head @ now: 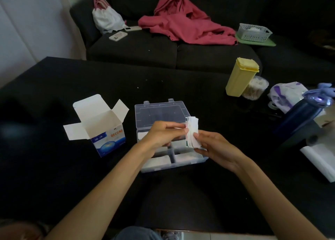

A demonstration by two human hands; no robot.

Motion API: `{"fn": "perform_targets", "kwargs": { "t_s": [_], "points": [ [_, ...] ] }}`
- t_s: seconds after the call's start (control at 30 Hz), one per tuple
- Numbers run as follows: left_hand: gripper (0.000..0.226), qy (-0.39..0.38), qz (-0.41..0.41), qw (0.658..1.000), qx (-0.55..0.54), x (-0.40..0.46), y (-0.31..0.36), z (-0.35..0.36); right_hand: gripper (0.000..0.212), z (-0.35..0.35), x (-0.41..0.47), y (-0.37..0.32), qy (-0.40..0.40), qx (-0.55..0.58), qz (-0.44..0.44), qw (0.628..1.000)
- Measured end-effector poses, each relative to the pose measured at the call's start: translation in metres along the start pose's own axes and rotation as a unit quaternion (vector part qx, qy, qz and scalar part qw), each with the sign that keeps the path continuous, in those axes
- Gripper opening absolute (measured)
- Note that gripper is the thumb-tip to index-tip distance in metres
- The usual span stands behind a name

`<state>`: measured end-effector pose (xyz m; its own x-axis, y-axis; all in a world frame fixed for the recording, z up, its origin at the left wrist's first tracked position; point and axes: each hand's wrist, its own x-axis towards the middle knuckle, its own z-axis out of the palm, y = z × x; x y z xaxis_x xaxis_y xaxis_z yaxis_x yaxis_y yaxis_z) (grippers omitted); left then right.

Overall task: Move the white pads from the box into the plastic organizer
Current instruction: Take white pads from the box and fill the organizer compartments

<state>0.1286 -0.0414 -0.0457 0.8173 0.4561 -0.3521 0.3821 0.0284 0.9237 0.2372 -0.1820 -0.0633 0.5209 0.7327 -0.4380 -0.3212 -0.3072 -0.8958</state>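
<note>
White pads [192, 133], gathered as an upright stack, are held over the right half of the plastic organizer [188, 160], which lies at the centre of the black table [54, 176] with its clear lid [160, 111] folded back toward 12 o'clock. The right hand [216, 148] grips the stack from 4 o'clock, thumb on its near face and fingers curled beneath; the left hand [163, 133] pinches the stack's left edge with fingertips closed on it. Further pads already lie flat in the organizer's near compartments at 6 o'clock of the hands. The box [101, 129], blue and white with its flaps spread open, stands at 9 o'clock of the organizer, near it but apart; its interior appears empty, though its depth is not fully visible.

Step in hand: squaring and carrying a stack between box and organizer, late in the transfer by the look of the filled compartments. The next move calls for choosing a compartment with room, most likely on the right side, lowering the stack flat or on edge, and releasing both hands without letting the pads fan out.

A yellow container [240, 77] stands at 2 o'clock beside a tub of cotton swabs [256, 90].
</note>
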Motion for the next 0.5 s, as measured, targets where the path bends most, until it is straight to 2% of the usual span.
{"fn": "perform_targets", "kwargs": {
  "t_s": [0.1,0.2,0.27,0.37,0.5],
  "points": [
    [0.017,-0.031,-0.071,0.995,-0.066,-0.001,0.001,-0.007,0.027,-0.001,-0.001,-0.002,-0.026,0.024,0.012,0.999],
    [0.018,-0.046,-0.102,0.990,-0.090,0.000,0.000,-0.012,0.029,-0.001,-0.002,-0.003,-0.045,0.069,0.025,0.996],
    [0.015,-0.037,-0.090,0.993,-0.060,-0.001,0.000,-0.012,0.027,0.001,-0.001,-0.001,-0.040,0.074,0.025,0.996],
    [0.006,0.002,-0.044,0.999,0.012,-0.002,0.001,-0.008,0.022,0.007,0.003,0.004,0.009,0.027,0.012,1.000],
    [0.005,0.032,-0.019,0.999,-0.031,0.000,0.001,-0.008,0.020,0.011,0.008,0.004,0.049,0.004,-0.009,0.999]
  ]
}}
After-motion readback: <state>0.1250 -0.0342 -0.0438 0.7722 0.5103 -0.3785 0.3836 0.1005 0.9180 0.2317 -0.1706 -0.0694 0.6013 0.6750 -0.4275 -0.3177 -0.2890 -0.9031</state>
